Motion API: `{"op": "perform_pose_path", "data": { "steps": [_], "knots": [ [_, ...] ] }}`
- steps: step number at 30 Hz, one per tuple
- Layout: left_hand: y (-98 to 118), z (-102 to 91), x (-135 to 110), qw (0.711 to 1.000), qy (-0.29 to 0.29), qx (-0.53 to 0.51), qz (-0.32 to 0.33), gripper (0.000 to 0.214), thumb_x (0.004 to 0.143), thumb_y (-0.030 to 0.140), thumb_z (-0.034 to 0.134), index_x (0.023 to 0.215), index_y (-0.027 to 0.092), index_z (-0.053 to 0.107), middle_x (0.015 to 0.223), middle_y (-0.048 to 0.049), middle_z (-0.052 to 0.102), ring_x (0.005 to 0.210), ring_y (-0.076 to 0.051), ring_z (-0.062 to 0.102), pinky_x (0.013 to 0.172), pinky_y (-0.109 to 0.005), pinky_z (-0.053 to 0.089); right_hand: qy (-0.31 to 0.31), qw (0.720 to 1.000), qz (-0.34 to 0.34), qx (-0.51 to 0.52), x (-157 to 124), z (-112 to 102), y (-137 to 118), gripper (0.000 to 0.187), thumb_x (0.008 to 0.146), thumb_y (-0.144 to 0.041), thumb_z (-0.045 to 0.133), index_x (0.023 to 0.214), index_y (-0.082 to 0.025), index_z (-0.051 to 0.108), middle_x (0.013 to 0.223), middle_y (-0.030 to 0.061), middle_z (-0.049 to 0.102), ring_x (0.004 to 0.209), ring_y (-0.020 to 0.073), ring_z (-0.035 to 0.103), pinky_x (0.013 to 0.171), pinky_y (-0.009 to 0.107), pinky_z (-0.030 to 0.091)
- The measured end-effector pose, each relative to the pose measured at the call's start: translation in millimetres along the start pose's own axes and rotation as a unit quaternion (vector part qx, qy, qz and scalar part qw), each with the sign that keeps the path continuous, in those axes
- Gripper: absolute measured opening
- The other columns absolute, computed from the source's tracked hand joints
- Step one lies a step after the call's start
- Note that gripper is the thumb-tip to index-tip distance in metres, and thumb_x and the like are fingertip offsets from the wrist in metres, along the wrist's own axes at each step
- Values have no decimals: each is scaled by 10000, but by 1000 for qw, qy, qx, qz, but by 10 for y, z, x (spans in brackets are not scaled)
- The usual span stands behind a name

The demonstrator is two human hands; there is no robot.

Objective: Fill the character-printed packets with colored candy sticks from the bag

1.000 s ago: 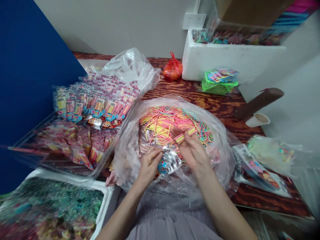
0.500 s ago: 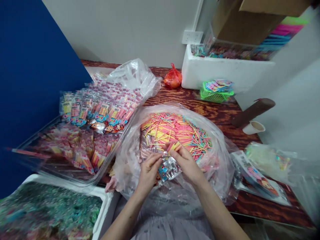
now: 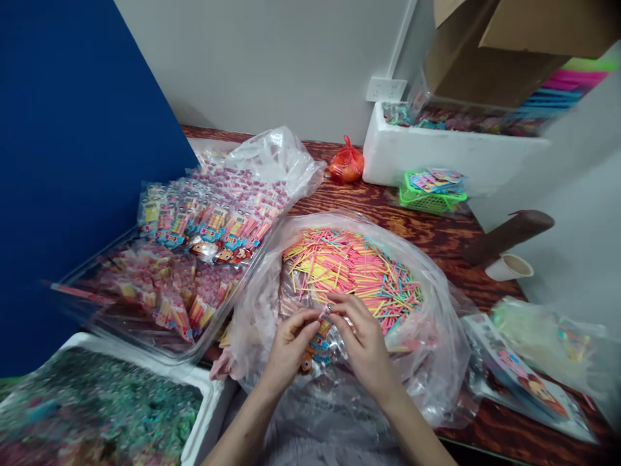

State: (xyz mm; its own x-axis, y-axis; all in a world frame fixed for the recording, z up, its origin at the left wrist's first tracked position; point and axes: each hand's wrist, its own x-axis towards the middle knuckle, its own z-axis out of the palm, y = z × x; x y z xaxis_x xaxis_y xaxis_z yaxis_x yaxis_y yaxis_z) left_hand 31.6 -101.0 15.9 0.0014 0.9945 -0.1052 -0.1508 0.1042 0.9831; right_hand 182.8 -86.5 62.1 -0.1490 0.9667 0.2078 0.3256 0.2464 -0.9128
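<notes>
Head view: a printed packet (image 3: 319,353) is held over the near part of a big clear bag (image 3: 439,362), pretty much front and centre. Its top is pinched in the left hand (image 3: 291,346), thumb and fingertips close together. That same end is met by the right hand (image 3: 365,346), fingers bunched narrow; whether it's gripped there can't be told. Loose sticks (image 3: 359,272) are piled just beyond, and tons of filled packets (image 3: 208,226) are heaped off to the left.

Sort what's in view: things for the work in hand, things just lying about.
Work in hand:
- printed packet, held by left hand and right hand
- coloured sticks
- filled packets

Apparently lying about:
- red bag
- cup
</notes>
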Motion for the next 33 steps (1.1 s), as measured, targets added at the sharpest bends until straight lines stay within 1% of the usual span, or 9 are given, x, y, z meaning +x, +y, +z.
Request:
{"op": "perform_pose_path", "data": {
  "steps": [4,7,11,15,20,24,29,31,33],
  "knots": [
    [97,-63,-12,996,-82,3,-21,308,782,305,695,1071,200,703,981,-45,704,903,-194,626,818,-293,495,-39,999,-25,-16,-14,27,-86,168,913,-195,539,908,-267,690,1146,56,623,1127,225,538,959,378,414],
    [144,-133,-2,994,-108,25,-18,228,803,319,675,969,169,714,850,-30,686,814,-175,612,754,-274,490,-84,996,-17,37,-56,84,-129,219,909,-196,549,1036,-310,686,1188,39,617,1139,220,539,965,366,417],
    [154,-285,67,1000,13,-3,-15,225,786,346,687,907,158,683,813,-24,678,761,-159,608,713,-259,493,-38,993,36,103,-142,87,-27,315,922,-254,545,1227,-323,581,1217,36,607,1102,207,564,928,337,441],
    [46,-448,247,989,149,2,22,274,775,373,690,949,162,664,850,-22,677,768,-149,608,705,-244,491,-25,997,66,33,-201,-66,266,175,930,-271,521,1014,-258,674,1020,46,659,974,215,597,848,330,445],
    [-182,-513,494,970,241,31,-2,309,735,417,700,893,161,628,753,17,639,644,-135,575,598,-226,465,21,996,66,-54,-161,-327,589,174,923,-258,510,939,-226,680,930,52,672,914,225,605,817,348,443],
    [-173,-467,553,961,275,0,28,286,749,404,689,926,189,621,780,28,628,658,-127,574,614,-223,478,38,991,40,-120,-60,-508,723,183,931,-240,487,948,-219,668,939,58,673,926,227,602,836,361,442],
    [-34,-401,533,970,233,-67,28,445,794,381,646,1203,232,548,703,59,560,461,-75,454,466,-200,412,39,974,-17,-223,135,-671,874,208,942,-203,444,978,-203,649,953,72,666,938,232,589,857,367,439],
    [-39,-405,539,969,243,-37,34,489,794,353,638,1255,240,521,677,64,529,432,-74,420,438,-206,392,22,956,-39,-291,241,-692,922,236,942,-166,416,1003,-188,643,970,89,664,950,240,569,863,366,430],
    [-93,-437,556,962,270,13,44,515,793,322,629,1286,247,503,698,49,546,472,-99,472,472,-228,430,-11,920,-53,-389,355,-686,947,256,923,-117,408,1016,-166,642,987,116,655,958,258,541,857,373,415]
  ]
}}
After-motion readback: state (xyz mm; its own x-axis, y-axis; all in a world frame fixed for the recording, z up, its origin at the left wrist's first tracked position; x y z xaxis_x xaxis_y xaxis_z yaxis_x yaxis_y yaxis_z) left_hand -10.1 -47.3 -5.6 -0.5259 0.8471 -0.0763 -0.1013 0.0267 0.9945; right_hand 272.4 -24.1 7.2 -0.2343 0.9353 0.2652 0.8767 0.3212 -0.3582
